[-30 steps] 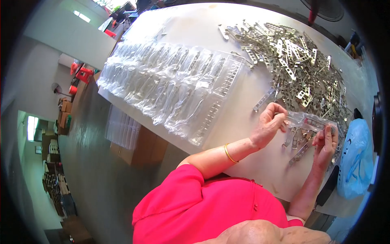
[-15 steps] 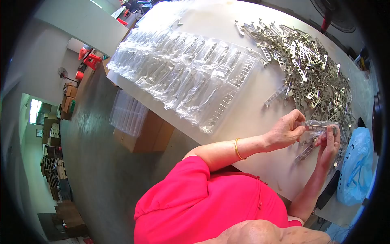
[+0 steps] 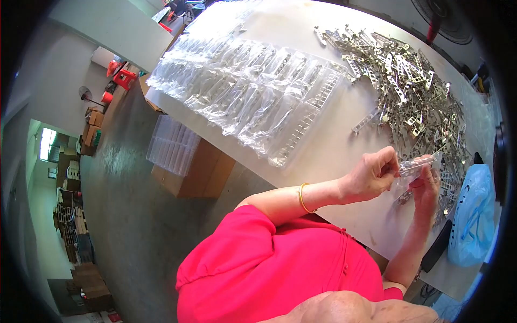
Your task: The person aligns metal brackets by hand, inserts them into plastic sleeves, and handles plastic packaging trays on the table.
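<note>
My left hand, with a gold bracelet on its wrist, is closed, its fingertips pinched at the near end of a small clear plastic bag. A slim metal part shows inside or against the bag; the film's glare hides which. My right hand grips the bag's other side between thumb and fingers. Just beyond both hands lies a large heap of perforated metal strips. One loose strip rests at the heap's left edge.
Clear plastic trays with bagged parts in rows cover the table's left side. A blue plastic bag is at the right edge. Below the table, another clear tray sits on a cardboard box. A fan stands at the back.
Both hands have shifted slightly left with the plastic bag. The bag now tilts up to the right, and my left hand has turned, its fingers curled more tightly.
</note>
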`<state>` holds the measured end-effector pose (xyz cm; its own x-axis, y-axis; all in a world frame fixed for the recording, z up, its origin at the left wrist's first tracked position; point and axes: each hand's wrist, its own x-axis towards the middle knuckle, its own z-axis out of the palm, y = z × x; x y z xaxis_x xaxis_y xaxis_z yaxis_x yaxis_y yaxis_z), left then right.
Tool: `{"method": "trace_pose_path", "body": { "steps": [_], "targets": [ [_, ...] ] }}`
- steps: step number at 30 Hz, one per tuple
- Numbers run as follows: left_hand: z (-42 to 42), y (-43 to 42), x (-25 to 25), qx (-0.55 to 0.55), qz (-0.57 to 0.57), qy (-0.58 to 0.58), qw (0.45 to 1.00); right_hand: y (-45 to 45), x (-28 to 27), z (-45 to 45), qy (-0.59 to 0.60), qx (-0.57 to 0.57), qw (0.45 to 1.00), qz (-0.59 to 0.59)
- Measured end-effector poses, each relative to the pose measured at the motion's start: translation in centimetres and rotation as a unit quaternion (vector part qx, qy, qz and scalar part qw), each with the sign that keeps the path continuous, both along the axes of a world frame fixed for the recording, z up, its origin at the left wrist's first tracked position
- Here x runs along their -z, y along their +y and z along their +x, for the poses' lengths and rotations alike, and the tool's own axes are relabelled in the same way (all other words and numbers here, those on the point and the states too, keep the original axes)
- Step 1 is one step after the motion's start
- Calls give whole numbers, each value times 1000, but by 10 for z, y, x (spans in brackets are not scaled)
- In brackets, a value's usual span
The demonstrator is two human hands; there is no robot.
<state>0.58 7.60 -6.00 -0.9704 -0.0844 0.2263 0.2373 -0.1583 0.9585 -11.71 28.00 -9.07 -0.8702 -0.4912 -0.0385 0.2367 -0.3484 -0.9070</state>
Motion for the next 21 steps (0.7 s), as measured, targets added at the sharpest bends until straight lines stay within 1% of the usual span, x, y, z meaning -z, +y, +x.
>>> {"method": "trace_pose_path", "body": {
  "steps": [1, 2, 4, 8, 11, 12, 14, 15, 16, 17, 18, 19, 20, 21],
  "targets": [
    [4, -1, -3, -1, -26, 7, 1000, 2, 1, 0, 10, -40, 999, -8],
    [8, -2, -6, -1, -51, 14, 999, 2, 1, 1, 9, -39, 999, -7],
    [13, -2, -8, -1, -46, 8, 999, -2, -2, 3, 15, -62, 997, -32],
    [21, -3, -9, 10, -42, -25, 999, -4, 0, 4, 6, -73, 997, -36],
    [27, -9, -6, 19, -56, -40, 997, -6, 0, 9, 24, -60, 998, -9],
    [30, -10, -7, 20, -56, -43, 997, -9, -1, 11, 39, -76, 996, -6],
    [37, -16, -9, -22, -83, -54, 995, -14, -5, 16, 51, -87, 995, -1],
    [39, -23, -7, -33, -165, -69, 983, -17, -7, 19, 65, -90, 994, 6],
    [41, -26, -3, -30, -165, -69, 983, -19, -10, 22, 80, -94, 992, 12],
    [40, -29, -1, -110, -266, 24, 957, -21, -9, 26, 80, -76, 993, 41],
    [39, -31, -5, -188, -361, 117, 906, -23, -10, 28, 83, -73, 993, 40],
    [38, -33, -9, -197, -384, 147, 890, -26, -12, 31, 100, -90, 990, 38],
    [39, -31, -14, -197, -384, 149, 890, -28, -14, 33, 115, -108, 987, 38],
    [42, -26, -20, -182, -399, 127, 890, -29, -14, 35, 114, -139, 983, 27]
  ]
}}
